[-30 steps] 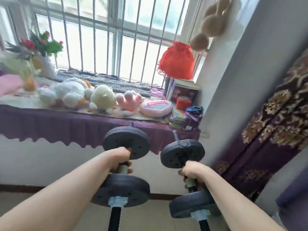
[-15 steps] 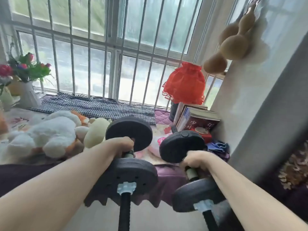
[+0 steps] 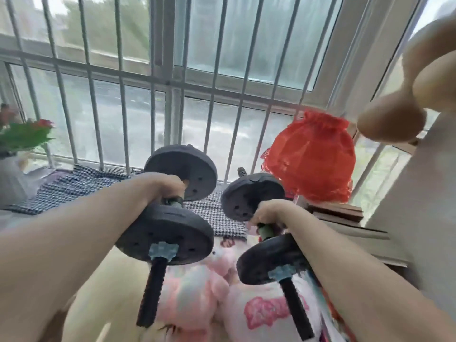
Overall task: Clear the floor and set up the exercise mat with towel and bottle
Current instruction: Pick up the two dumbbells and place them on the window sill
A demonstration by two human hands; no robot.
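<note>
My left hand (image 3: 162, 187) grips the green handle of a black dumbbell (image 3: 170, 238) with round plates at both ends and a threaded bar sticking toward me. My right hand (image 3: 271, 213) grips a second, matching dumbbell (image 3: 269, 257). I hold both out in front of me, above the window ledge, the left one slightly higher and farther. No mat, towel or bottle is in view.
A checked cloth (image 3: 74, 188) lies on the ledge below a barred window (image 3: 170, 70). Pink and white plush toys (image 3: 197, 299) sit under the dumbbells. A red lace bag (image 3: 311, 156) stands at right above stacked books (image 3: 338, 213). Pale gourds (image 3: 399, 119) hang close at upper right; a flower vase (image 3: 12, 178) is at left.
I have come closer to the ledge and both dumbbells have risen over it. The plush toys now lie beneath them and the floor has dropped out of view.
</note>
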